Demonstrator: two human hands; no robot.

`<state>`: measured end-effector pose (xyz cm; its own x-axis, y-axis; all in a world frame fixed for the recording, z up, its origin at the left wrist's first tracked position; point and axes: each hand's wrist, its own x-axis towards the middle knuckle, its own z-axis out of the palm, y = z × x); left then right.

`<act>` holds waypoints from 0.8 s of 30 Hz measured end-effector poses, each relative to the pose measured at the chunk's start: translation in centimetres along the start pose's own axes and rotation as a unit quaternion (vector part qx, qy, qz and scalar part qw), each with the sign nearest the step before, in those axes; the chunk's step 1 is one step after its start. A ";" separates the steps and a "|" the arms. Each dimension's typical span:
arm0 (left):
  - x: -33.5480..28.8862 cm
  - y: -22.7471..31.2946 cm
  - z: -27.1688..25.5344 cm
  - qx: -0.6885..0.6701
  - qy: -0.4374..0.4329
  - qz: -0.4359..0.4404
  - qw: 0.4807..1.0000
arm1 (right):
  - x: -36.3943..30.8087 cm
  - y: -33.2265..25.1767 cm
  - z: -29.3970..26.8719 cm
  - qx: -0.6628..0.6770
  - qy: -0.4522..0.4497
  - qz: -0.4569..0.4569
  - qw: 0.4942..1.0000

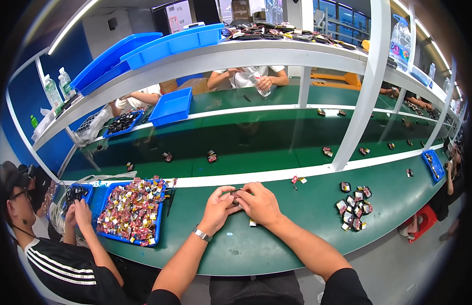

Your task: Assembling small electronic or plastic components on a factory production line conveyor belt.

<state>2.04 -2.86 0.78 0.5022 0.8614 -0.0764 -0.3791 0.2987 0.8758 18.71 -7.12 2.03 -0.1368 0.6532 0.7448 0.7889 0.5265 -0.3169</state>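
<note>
Over the green work table, my left hand (218, 209) and my right hand (260, 204) meet, fingers closed around one small dark part (236, 194). Fingers cover most of it, so its exact kind stays hidden. A small piece with a white and yellow label (253, 223) lies just below my right hand. Left of my hands stands a blue tray (158, 223) heaped with small red, black and yellow-labelled parts. To the right, several black parts with white labels (354, 208) form a loose cluster on the table.
A person (58, 254) works at the left beside a smaller blue tray (87, 190). Ahead, a green conveyor belt (266, 147) carries scattered parts. A white shelf frame (365, 91) rises over it, with blue trays (170, 46) on top. Another blue tray (433, 165) sits far right.
</note>
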 end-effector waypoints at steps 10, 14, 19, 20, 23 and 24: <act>0.4 -1.0 -1.1 0.020 -0.026 -0.014 0.999 | -0.1 0.3 0.1 -0.021 -0.066 0.023 0.997; 0.3 -0.6 -0.6 0.024 -0.033 -0.011 0.999 | 0.0 1.2 -0.7 0.058 -0.109 0.020 0.992; 0.3 -0.5 -0.6 0.032 -0.033 -0.015 0.999 | 0.1 1.2 -0.9 0.119 -0.126 0.075 0.982; 0.3 -0.5 -0.6 0.040 -0.033 -0.013 0.999 | 0.2 1.2 -1.0 0.117 -0.127 0.061 0.983; 0.2 -0.7 -0.6 0.044 -0.035 -0.006 0.998 | 0.2 1.2 -1.1 0.108 -0.131 0.042 0.985; 0.3 -0.7 -0.5 0.039 -0.036 -0.002 0.999 | 0.1 1.2 -1.2 0.101 -0.134 0.035 0.985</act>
<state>2.03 -2.63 -0.05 0.5596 0.8274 -0.0478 -0.3160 0.2664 0.9106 20.37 -7.04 2.41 -0.2612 0.7980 0.5431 0.6710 0.5545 -0.4921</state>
